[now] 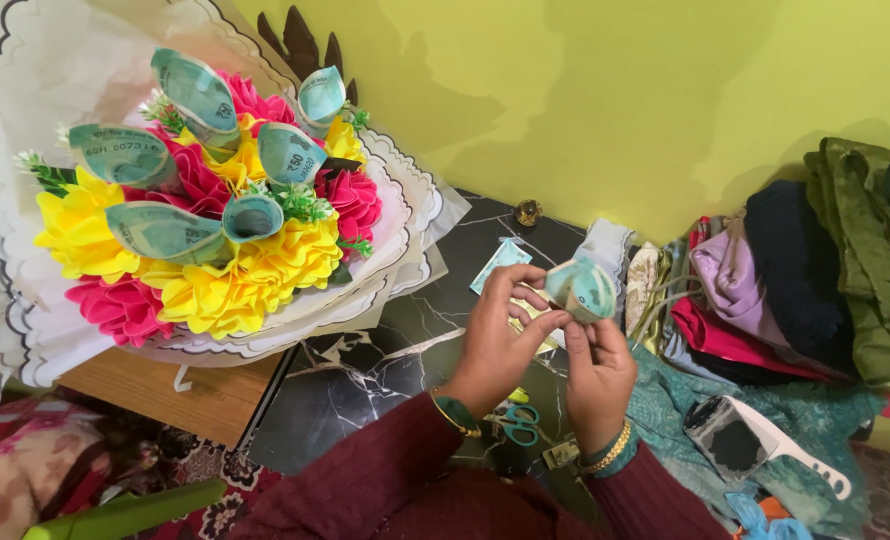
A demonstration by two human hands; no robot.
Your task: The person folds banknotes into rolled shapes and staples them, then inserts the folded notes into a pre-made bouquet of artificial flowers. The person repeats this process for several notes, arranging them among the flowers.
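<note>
Both hands up over the black marble table (365, 370): left hand (500, 335) and right hand (597, 372) pinch a rolled banknote (579, 289) between closed fingertips, right of the flower bouquet (215, 200), above the scissors (518, 422).

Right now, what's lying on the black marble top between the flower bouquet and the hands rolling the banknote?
In the head view, a flat banknote lies on the marble top, between the bouquet and the left hand; otherwise bare stone.
</note>
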